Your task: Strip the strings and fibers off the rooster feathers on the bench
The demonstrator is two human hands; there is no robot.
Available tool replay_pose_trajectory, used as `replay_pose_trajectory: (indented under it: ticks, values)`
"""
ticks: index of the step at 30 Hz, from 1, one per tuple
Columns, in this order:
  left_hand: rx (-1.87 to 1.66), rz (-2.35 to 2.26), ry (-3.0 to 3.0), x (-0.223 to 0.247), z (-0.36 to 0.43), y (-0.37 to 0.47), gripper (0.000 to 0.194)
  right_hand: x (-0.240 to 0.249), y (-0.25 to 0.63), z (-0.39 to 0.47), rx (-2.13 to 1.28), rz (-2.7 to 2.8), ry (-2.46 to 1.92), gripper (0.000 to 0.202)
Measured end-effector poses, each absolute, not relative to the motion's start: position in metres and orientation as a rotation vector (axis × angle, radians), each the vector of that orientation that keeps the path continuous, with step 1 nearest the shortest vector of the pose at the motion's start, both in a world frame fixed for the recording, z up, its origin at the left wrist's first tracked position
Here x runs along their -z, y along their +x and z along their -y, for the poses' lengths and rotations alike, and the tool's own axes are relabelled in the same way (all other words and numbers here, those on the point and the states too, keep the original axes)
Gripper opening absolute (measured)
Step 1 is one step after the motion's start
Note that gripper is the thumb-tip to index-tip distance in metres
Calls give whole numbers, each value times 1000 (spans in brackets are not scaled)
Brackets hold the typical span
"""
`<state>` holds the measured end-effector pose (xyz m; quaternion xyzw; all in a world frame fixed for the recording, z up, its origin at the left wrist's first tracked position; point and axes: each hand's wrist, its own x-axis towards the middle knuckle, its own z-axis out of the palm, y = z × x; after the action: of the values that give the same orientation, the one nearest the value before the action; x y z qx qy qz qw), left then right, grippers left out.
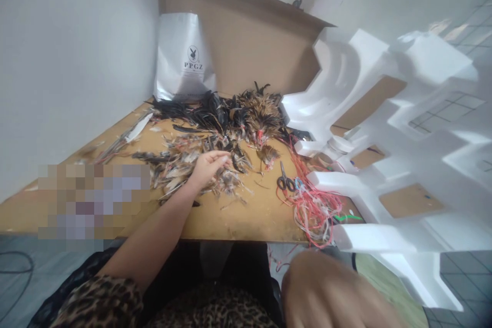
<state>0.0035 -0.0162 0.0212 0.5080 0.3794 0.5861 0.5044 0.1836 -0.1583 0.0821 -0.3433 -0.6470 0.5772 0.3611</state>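
My left hand (210, 168) is over a loose pile of brown, grey and black feathers (175, 169) on the table. Its thumb and fingers are pressed together at the pile's right side; what is between them, I cannot make out. Close to the camera at the bottom right is my right hand (326, 287), blurred, with its fingers hidden. A small feather tuft (268, 156) lies to the right of my left hand. Behind the pile are long black feathers (207, 113) and a thick brown feather bundle (261, 113) with a red spot near its base.
Black-handled scissors (286, 182) lie beside tangled red and white string (313, 207). White foam pieces (346, 72) stand along the right side. A silver-white bag (182, 61) leans at the back left, before a cardboard panel (261, 31). Blurred blocks cover the table's left front.
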Motion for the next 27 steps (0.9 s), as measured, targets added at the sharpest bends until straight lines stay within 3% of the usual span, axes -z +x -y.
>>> replay_pose_trajectory:
  ticks: [8,17,22,27]
  values:
    - [-1930,-938,950,-32,1,-28,31,-62,142,92,-1409,2241,-602,26]
    - [-2093,-1094,907,-57,17,-66,24,-27,67,51,-1076,2686,-654,46]
    - [-1850,-1531,1306,-63,45,-95,37,-15,73,1,-997,2399,-1131,48]
    - [-868,-2165,2026,-55,75,-144,71,-20,101,-16,-1007,2218,-1270,36]
